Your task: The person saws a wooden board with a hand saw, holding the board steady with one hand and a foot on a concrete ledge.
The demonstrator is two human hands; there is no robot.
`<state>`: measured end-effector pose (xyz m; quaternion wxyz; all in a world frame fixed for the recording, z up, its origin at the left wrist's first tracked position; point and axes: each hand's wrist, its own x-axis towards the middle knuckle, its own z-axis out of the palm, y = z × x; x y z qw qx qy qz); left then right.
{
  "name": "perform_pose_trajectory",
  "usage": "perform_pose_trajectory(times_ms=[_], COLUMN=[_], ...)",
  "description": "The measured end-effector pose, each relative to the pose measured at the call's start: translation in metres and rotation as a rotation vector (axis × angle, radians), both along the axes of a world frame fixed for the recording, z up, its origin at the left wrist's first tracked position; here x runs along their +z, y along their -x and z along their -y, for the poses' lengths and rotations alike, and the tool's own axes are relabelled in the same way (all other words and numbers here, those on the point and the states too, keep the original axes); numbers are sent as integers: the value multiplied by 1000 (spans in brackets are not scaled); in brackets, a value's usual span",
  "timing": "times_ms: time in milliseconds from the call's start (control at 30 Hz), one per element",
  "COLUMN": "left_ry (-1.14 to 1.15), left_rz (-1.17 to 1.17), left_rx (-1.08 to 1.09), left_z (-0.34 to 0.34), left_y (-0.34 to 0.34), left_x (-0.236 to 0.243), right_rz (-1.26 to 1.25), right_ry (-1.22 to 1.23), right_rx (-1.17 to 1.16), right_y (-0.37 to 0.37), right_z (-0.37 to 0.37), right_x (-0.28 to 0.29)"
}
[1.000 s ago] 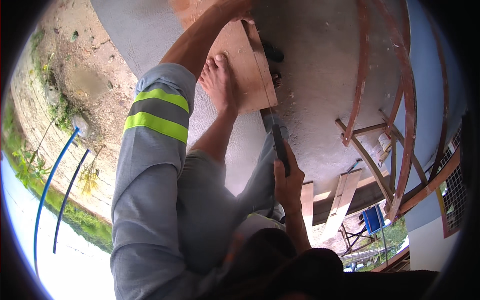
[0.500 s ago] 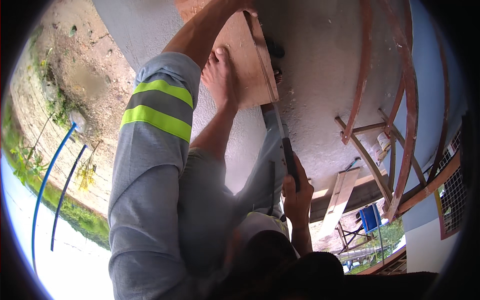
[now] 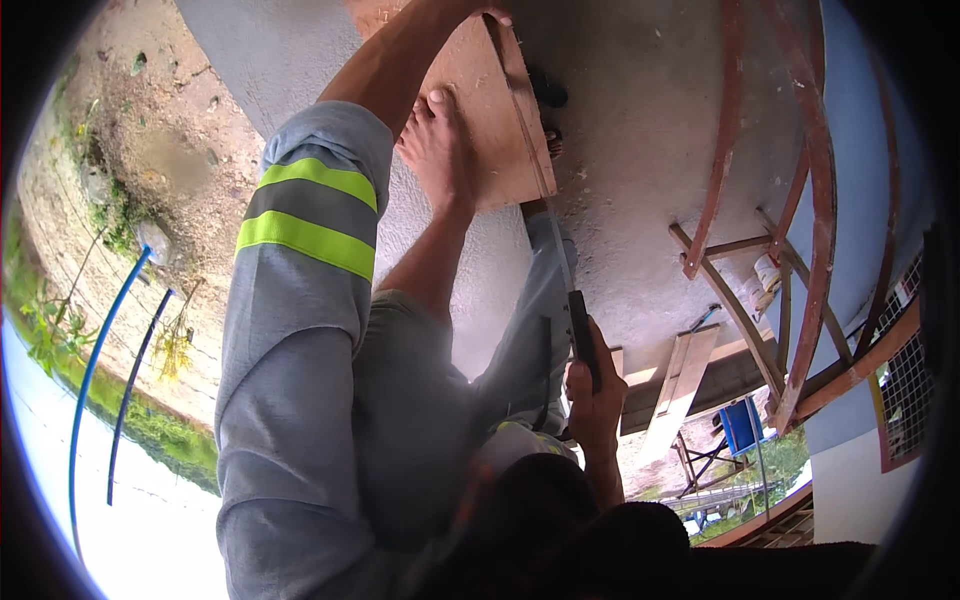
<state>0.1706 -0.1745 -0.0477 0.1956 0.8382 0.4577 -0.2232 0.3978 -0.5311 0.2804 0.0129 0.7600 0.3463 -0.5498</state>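
Observation:
A light-brown plywood board [image 3: 495, 160] lies on the concrete, with my bare foot [image 3: 432, 150] resting on it. At the top, my left hand [image 3: 482, 14] grips the board's far edge, fingers partly hidden, its arm in a grey sleeve with yellow-green reflective bands. My right hand [image 3: 595, 385] is closed round the dark handle [image 3: 581, 335] of a saw, whose thin blade [image 3: 561, 245] runs up to the board's right edge. A dark piece of footwear [image 3: 548, 88] shows beside the board.
Reddish-brown bars [image 3: 818, 200] and a wooden trestle-like frame [image 3: 740, 320] stand at the right. Behind lie planks [image 3: 678, 385], a small hand tool [image 3: 704, 318] and a blue container [image 3: 738, 430]. At left are bare earth [image 3: 150, 140], weeds and blue pipes [image 3: 105, 370].
Over the last second the saw and my right hand have moved back toward me and right, away from the board. The board, foot and left arm appear slightly higher in view.

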Motion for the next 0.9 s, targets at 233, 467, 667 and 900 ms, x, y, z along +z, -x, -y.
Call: perform_pose_trajectory(times_ms=[233,467,667,900], left_ry=[-21,-38,-103,-81], left_rz=[54,-16,-27,-41], left_rx=[-7,81,194,235], left_z=[2,35,96,150], left_y=[-24,6,-14,-29], left_x=[-7,3,54,61], right_rz=[-20,-26,-38,4], right_ry=[-468,-147,-272,-10], right_rx=[140,65,54,-36], right_y=[43,-1,35,10], right_z=[-108,14,-67,-30], right_x=[-171,-29,-120,-50])
